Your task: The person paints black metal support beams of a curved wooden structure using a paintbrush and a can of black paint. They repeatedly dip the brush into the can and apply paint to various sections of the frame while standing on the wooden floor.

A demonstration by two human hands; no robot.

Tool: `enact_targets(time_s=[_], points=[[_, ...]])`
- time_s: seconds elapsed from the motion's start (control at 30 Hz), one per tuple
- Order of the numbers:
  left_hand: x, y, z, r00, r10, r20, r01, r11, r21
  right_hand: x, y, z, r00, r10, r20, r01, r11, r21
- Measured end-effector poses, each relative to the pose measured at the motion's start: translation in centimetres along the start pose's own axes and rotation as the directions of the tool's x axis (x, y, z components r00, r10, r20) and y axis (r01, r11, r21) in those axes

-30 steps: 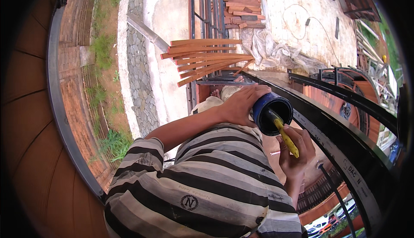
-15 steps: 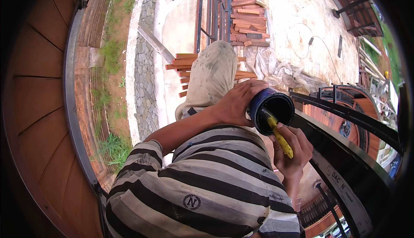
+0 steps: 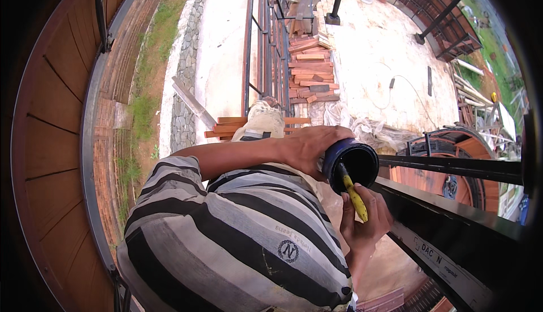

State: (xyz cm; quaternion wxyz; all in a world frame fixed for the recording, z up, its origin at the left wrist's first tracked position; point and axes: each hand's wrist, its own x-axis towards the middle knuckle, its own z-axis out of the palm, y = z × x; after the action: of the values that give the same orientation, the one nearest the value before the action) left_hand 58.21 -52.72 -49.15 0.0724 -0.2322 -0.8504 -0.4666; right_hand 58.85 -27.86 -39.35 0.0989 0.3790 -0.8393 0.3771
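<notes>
My left hand (image 3: 317, 148) is wrapped round the outside of a dark blue can (image 3: 329, 162), its mouth tilted toward me. The can's inside is dark, so how much it holds cannot be made out. In my right hand (image 3: 369, 216) is a paintbrush with a yellow handle (image 3: 357, 205), gripped between thumb and fingers. The brush's head end reaches down into the can's mouth, and its bristles are hidden there. Just right of my right hand runs a black steel beam (image 3: 447, 216) with a pale label strip on its side.
Wooden stair treads (image 3: 51, 193) curve down the left side. Far below lie stacked reddish planks (image 3: 311, 69), crumpled plastic sheeting (image 3: 379, 134) and a cable on a pale floor (image 3: 379, 46). A black railing bar (image 3: 452, 168) crosses at right, above round wooden structures (image 3: 452, 148).
My view has shifted, showing more of the far floor and less of my leg. Can and brush sit slightly further left in view; both hands keep their hold, the brush still inside the can.
</notes>
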Motion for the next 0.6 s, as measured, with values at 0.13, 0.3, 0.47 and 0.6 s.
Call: enact_targets(time_s=[0.13,0.3,0.47,0.6], points=[[1.0,-4.8,-1.6,0.998,0.018,0.06,-0.015,0.999,-0.046,2.7,1.7,5.0,0.998,0.031,-0.062,-0.032,0.999,-0.016],[1.4,-10.2,-4.6,0.995,-0.023,0.093,0.035,0.992,-0.122,8.4,-0.4,8.4,0.971,0.24,0.001,-0.24,0.971,-0.023],[4.1,-13.3,-8.6,0.988,-0.003,0.153,0.029,0.985,-0.17,13.4,-0.6,9.4,0.936,0.352,-0.017,-0.353,0.935,-0.041],[7.1,-15.3,-10.3,0.992,0.095,0.086,-0.079,0.982,-0.169,15.9,0.0,10.2,0.928,0.352,-0.123,-0.363,0.928,-0.084]])
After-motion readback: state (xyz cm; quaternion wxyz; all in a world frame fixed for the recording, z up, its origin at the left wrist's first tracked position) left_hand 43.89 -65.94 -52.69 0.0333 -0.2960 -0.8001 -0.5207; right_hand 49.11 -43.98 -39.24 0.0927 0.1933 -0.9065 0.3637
